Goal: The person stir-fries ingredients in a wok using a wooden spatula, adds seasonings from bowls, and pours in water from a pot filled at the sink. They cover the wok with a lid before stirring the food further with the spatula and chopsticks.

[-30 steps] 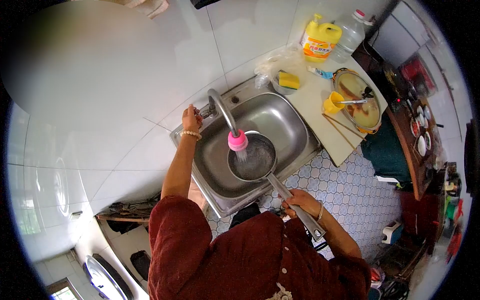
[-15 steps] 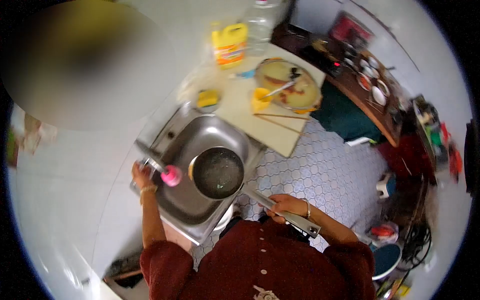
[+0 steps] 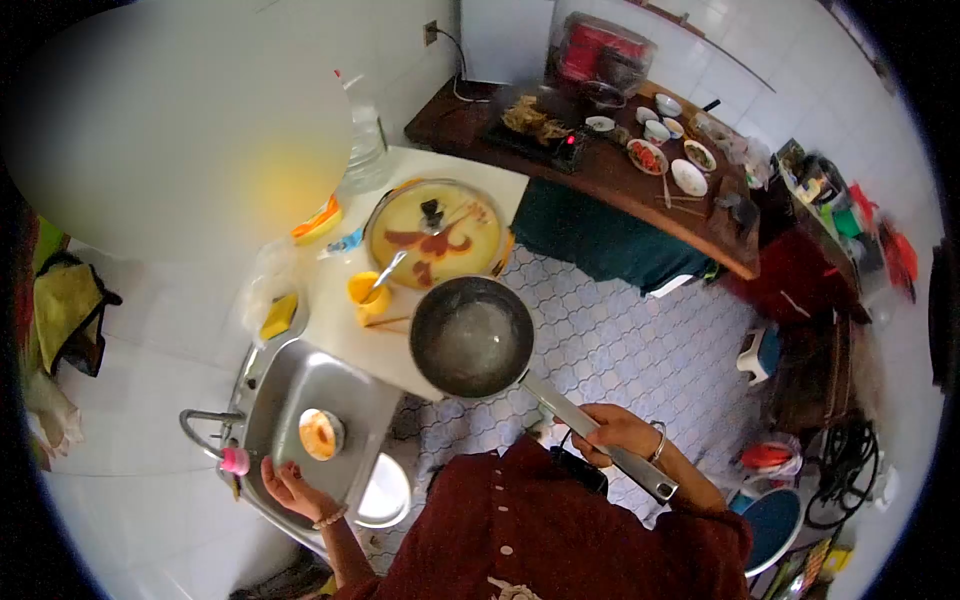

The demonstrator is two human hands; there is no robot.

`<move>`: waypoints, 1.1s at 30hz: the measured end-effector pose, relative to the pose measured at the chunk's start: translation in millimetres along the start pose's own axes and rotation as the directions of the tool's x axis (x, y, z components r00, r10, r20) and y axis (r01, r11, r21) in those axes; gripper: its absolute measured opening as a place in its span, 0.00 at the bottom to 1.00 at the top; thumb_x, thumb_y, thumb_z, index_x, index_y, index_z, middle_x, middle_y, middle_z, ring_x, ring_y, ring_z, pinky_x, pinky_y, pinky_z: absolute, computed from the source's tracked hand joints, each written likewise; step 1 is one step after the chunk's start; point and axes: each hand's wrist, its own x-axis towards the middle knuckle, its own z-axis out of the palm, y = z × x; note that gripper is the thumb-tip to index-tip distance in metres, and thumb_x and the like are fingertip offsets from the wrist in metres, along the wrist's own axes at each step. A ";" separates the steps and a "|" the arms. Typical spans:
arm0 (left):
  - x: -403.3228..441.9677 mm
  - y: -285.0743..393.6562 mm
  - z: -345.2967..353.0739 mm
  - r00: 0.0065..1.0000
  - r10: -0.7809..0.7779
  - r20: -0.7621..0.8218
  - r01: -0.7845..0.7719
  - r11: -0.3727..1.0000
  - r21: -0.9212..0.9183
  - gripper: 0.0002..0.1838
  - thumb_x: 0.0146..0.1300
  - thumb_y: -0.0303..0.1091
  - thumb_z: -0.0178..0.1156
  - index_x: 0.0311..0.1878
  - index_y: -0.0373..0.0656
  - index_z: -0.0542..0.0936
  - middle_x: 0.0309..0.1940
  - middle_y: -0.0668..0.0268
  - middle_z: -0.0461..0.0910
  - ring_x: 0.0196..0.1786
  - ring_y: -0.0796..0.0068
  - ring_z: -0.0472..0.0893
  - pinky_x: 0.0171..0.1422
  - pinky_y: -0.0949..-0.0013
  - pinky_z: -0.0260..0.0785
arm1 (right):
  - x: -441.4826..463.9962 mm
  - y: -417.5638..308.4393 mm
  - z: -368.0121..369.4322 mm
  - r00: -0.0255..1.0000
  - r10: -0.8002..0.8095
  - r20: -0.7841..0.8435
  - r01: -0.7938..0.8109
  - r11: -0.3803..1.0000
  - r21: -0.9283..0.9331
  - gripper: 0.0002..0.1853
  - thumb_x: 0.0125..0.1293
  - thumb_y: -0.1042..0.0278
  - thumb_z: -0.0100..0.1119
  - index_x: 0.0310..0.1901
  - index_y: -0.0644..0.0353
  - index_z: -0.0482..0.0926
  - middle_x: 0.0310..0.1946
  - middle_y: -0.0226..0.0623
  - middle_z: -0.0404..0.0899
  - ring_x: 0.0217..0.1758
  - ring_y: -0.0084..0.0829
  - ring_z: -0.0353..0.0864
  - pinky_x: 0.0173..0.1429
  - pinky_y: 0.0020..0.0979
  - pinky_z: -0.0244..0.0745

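Note:
My right hand point(image 3: 622, 436) is wrapped round the handle of a dark pan point(image 3: 472, 337), which is held level over the counter's edge and the floor. A little liquid shows inside the pan. My left hand point(image 3: 292, 492) is empty with its fingers apart, over the near left part of the steel sink point(image 3: 285, 398). Beside it is the pink tap nozzle point(image 3: 235, 461), with no water seen running. A small bowl point(image 3: 321, 434) with something orange inside sits in the sink.
On the cream counter point(image 3: 335, 345) are a patterned round tray point(image 3: 437, 235), a yellow cup point(image 3: 368, 290) and a yellow sponge point(image 3: 279, 315). Beyond, a brown table point(image 3: 600, 165) bears several dishes. A white bucket point(image 3: 385, 490) stands by the sink.
The pan has left the sink and moved right, still in my right hand. My left hand has let go of the tap, and the water has stopped. The view has swung right.

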 end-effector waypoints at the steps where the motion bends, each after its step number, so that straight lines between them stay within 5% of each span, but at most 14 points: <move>1: -23.5 11.3 19.7 0.998 -0.029 -0.056 0.029 1.000 -0.004 0.15 0.61 0.31 0.48 0.52 0.42 0.70 0.39 0.72 0.71 0.32 0.82 0.65 0.39 0.79 0.59 | -8.8 -17.6 -17.3 1.000 0.001 0.007 -0.001 1.000 -0.016 0.23 0.56 0.67 0.54 0.51 0.69 0.63 0.28 0.34 0.70 0.17 0.21 0.67 0.19 0.22 0.62; 5: -94.4 40.4 85.9 0.982 -0.082 -0.170 0.095 0.993 0.074 0.14 0.61 0.30 0.47 0.51 0.42 0.69 0.44 0.72 0.71 0.32 0.82 0.65 0.38 0.78 0.59 | -24.5 -79.5 -88.0 0.978 0.005 -0.208 -0.032 0.991 -0.126 0.29 0.55 0.64 0.55 0.56 0.70 0.61 0.24 0.33 0.69 0.14 0.21 0.63 0.17 0.23 0.59; 8: -126.7 31.4 131.6 0.994 -0.105 0.034 0.101 0.991 0.083 0.13 0.59 0.28 0.47 0.48 0.41 0.70 0.42 0.70 0.71 0.31 0.83 0.64 0.35 0.79 0.59 | -26.4 -125.4 -136.3 0.965 -0.146 -0.219 0.139 0.989 -0.051 0.28 0.55 0.67 0.53 0.56 0.71 0.60 0.25 0.34 0.69 0.14 0.20 0.63 0.17 0.22 0.57; 11: -147.1 33.4 215.6 0.985 0.044 0.170 -0.065 0.991 0.118 0.11 0.59 0.27 0.47 0.45 0.40 0.71 0.39 0.68 0.72 0.29 0.83 0.65 0.34 0.78 0.59 | -23.7 -167.4 -178.6 0.938 -0.195 -0.285 0.173 0.980 -0.102 0.27 0.55 0.66 0.54 0.55 0.71 0.62 0.24 0.34 0.69 0.16 0.22 0.65 0.20 0.22 0.60; 12: -141.6 15.2 237.7 0.976 -0.013 0.219 -0.005 0.997 0.081 0.10 0.58 0.25 0.47 0.43 0.38 0.72 0.37 0.66 0.73 0.29 0.82 0.66 0.34 0.78 0.60 | -18.5 -184.4 -192.5 0.939 -0.196 -0.283 0.172 0.979 -0.105 0.27 0.55 0.66 0.54 0.55 0.71 0.62 0.24 0.34 0.69 0.16 0.22 0.65 0.20 0.22 0.60; 17: -126.6 -46.6 414.5 0.783 0.071 0.618 -0.151 0.985 0.078 0.12 0.57 0.22 0.50 0.45 0.34 0.72 0.40 0.62 0.74 0.34 0.77 0.71 0.40 0.74 0.66 | 10.6 -261.7 -241.5 0.883 -0.281 -0.376 0.242 0.959 -0.149 0.28 0.55 0.65 0.54 0.56 0.70 0.61 0.25 0.33 0.70 0.15 0.21 0.65 0.19 0.22 0.61; 19: -122.0 -39.0 498.5 0.544 -0.001 0.839 -0.277 0.944 0.181 0.15 0.56 0.23 0.52 0.48 0.35 0.71 0.43 0.58 0.73 0.40 0.71 0.74 0.44 0.72 0.67 | 18.3 -288.8 -254.8 0.846 -0.369 -0.384 0.315 0.928 -0.199 0.28 0.55 0.65 0.55 0.56 0.68 0.61 0.25 0.33 0.70 0.15 0.21 0.65 0.19 0.21 0.62; 23: -138.6 -62.2 660.0 0.307 0.074 0.949 -0.442 0.894 0.073 0.24 0.55 0.31 0.56 0.56 0.39 0.66 0.52 0.55 0.67 0.44 0.60 0.75 0.47 0.66 0.70 | 47.1 -340.9 -294.9 0.809 -0.425 -0.407 0.354 0.904 -0.239 0.28 0.54 0.66 0.55 0.55 0.67 0.62 0.25 0.33 0.69 0.15 0.20 0.66 0.18 0.20 0.62; 26: -153.3 -93.0 749.3 0.233 0.154 0.960 -0.669 0.742 0.043 0.29 0.55 0.36 0.58 0.60 0.42 0.61 0.55 0.52 0.64 0.46 0.53 0.74 0.45 0.62 0.71 | 66.6 -379.1 -319.0 0.809 -0.437 -0.392 0.368 0.898 -0.241 0.27 0.53 0.66 0.55 0.55 0.67 0.62 0.24 0.33 0.68 0.15 0.20 0.66 0.18 0.20 0.61; 28: -163.3 -112.4 796.3 0.211 -0.055 0.976 -0.792 0.576 0.204 0.35 0.53 0.37 0.59 0.63 0.44 0.56 0.57 0.47 0.61 0.45 0.47 0.74 0.43 0.56 0.72 | 79.2 -401.5 -340.9 0.802 -0.438 -0.406 0.357 0.897 -0.262 0.27 0.53 0.66 0.54 0.54 0.68 0.62 0.24 0.33 0.68 0.15 0.21 0.66 0.17 0.21 0.61; 29: -166.6 -118.5 818.5 0.218 -0.066 0.974 -0.790 0.573 0.216 0.35 0.53 0.37 0.59 0.63 0.44 0.56 0.57 0.47 0.61 0.45 0.47 0.74 0.43 0.56 0.72 | 85.1 -413.7 -355.0 0.809 -0.427 -0.404 0.348 0.902 -0.255 0.27 0.53 0.66 0.54 0.54 0.68 0.62 0.24 0.33 0.68 0.15 0.21 0.66 0.17 0.21 0.61; 31: -172.0 -124.9 852.4 0.243 -0.341 0.908 -0.731 0.550 0.403 0.37 0.53 0.36 0.58 0.66 0.49 0.53 0.55 0.42 0.63 0.41 0.41 0.75 0.41 0.51 0.71 | 95.6 -433.1 -383.5 0.822 -0.415 -0.389 0.315 0.902 -0.296 0.25 0.53 0.66 0.54 0.52 0.68 0.63 0.24 0.33 0.69 0.16 0.21 0.67 0.17 0.20 0.61; 33: -171.1 -153.8 879.0 0.283 -0.398 0.872 -0.709 0.526 0.470 0.37 0.53 0.35 0.57 0.66 0.51 0.53 0.51 0.43 0.67 0.40 0.42 0.76 0.41 0.50 0.71 | 108.8 -453.6 -418.6 0.854 -0.395 -0.339 0.289 0.902 -0.321 0.25 0.52 0.66 0.54 0.52 0.68 0.64 0.24 0.33 0.69 0.16 0.21 0.67 0.17 0.21 0.61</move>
